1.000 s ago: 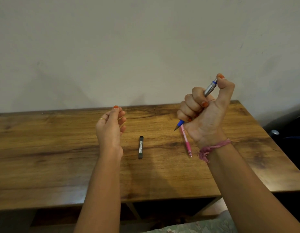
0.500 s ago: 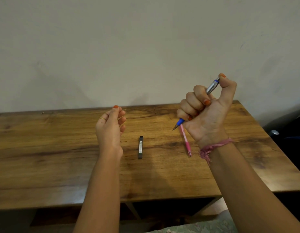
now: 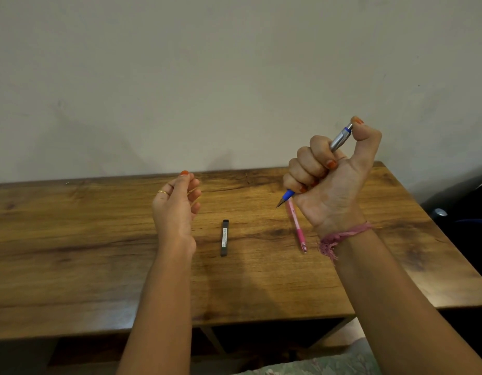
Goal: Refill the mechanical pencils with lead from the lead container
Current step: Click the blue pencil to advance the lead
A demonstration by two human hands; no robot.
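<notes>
My right hand [image 3: 330,182] grips a blue and silver mechanical pencil [image 3: 340,138] in a fist above the table, tip pointing down-left, thumb pressing on its top button. A pink mechanical pencil [image 3: 296,228] lies on the wooden table [image 3: 85,266] just below that hand, partly hidden by it. The dark, slim lead container [image 3: 224,237] lies flat between my arms. My left hand [image 3: 176,207] is raised to the left of the container, fingers loosely curled; whether it holds anything small cannot be told.
The table backs onto a plain wall [image 3: 234,77]. Past the table's right edge is a dark object [image 3: 461,212]. Patterned fabric [image 3: 329,365] shows at the bottom, below the table's front edge.
My right hand has shifted slightly with the blue pencil, the thumb staying on its button. The left hand, lead container and pink pencil have not moved.
</notes>
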